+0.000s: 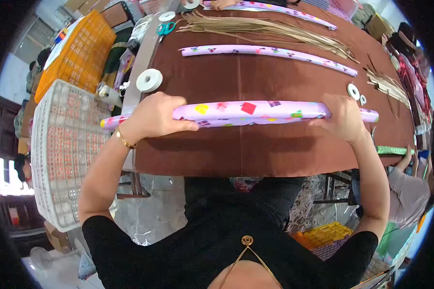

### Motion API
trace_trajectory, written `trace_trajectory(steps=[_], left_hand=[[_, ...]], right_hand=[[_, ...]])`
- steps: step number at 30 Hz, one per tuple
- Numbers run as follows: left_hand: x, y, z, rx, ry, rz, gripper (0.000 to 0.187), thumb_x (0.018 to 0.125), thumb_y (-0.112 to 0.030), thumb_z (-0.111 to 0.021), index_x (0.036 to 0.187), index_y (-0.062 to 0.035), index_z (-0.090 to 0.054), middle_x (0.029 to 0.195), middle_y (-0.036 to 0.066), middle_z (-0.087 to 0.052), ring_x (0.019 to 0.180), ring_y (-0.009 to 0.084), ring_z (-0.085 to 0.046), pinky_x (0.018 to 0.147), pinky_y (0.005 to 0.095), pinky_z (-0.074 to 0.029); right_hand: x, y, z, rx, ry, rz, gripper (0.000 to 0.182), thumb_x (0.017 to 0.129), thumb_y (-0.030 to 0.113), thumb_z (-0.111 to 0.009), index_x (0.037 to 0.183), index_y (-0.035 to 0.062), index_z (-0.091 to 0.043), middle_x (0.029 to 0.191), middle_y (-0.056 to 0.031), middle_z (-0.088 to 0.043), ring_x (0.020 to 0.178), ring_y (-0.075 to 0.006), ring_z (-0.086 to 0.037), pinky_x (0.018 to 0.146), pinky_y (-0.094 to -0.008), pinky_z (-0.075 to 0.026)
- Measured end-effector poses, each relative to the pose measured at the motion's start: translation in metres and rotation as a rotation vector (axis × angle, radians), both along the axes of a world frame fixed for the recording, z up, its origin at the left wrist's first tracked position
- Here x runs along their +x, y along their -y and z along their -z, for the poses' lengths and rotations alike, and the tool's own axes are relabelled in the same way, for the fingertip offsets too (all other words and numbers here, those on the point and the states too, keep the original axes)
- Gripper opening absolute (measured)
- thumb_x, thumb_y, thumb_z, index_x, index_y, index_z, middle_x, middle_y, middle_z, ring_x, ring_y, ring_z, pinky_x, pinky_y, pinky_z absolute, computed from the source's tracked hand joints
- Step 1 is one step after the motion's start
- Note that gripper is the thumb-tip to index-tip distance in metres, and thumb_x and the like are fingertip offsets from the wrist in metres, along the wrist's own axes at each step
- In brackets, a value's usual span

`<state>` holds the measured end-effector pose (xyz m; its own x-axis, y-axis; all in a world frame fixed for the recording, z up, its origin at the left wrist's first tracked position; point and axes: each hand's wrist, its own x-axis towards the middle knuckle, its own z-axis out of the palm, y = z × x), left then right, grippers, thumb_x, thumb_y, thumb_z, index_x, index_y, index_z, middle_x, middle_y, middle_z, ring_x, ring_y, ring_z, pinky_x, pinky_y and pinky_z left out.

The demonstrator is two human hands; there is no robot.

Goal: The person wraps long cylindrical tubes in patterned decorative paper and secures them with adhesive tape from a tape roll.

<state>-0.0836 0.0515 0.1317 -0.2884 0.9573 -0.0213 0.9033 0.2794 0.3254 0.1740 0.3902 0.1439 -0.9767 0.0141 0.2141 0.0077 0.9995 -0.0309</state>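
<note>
A long roll of lilac patterned sheet (248, 110) is held level above the brown table cover. Near its left end my left hand (155, 115) is closed around it, thumb along the lower edge. My right hand (341, 118) grips it close to the right end. Both ends of the roll stick out past my hands. Beyond it, a second lilac roll (270, 51) lies on the brown cloth (197, 161). A white tape roll (149, 80) is behind my left hand, and a smaller one (353, 91) is just behind my right hand.
Tan strips (265, 30) and teal scissors (166, 30) lie at the back. A co-worker's hand (224, 4) touches another lilac roll (284, 10). White crates (74, 159) and an orange crate (79, 53) stand left. Another person (407, 192) is at right beside a green roll (392, 150).
</note>
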Motion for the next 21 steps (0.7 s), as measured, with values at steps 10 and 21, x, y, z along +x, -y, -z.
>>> trace_trajectory(steps=[10, 21], left_hand=[[0.021, -0.003, 0.002, 0.004, -0.241, -0.126, 0.04, 0.08, -0.047, -0.072, 0.081, -0.0077, -0.068, 0.075, 0.013, -0.07, 0.074, 0.0328, -0.07, 0.064, 0.045, -0.056], [0.018, -0.006, 0.017, 0.276, -0.443, -0.09, 0.033, 0.074, -0.035, -0.08, 0.085, -0.01, -0.062, 0.081, 0.008, -0.063, 0.079, 0.0271, -0.067, 0.066, 0.0387, -0.056]], right_hand=[[0.003, -0.02, 0.022, 0.019, 0.013, 0.077, 0.033, 0.065, 0.018, -0.083, 0.08, 0.0055, -0.057, 0.069, -0.0163, -0.06, 0.069, -0.0386, -0.061, 0.06, -0.0484, -0.045], [0.002, -0.043, 0.033, 0.046, -0.018, 0.056, 0.035, 0.063, 0.012, -0.082, 0.077, 0.0036, -0.051, 0.065, -0.0213, -0.058, 0.063, -0.0423, -0.059, 0.055, -0.0497, -0.042]])
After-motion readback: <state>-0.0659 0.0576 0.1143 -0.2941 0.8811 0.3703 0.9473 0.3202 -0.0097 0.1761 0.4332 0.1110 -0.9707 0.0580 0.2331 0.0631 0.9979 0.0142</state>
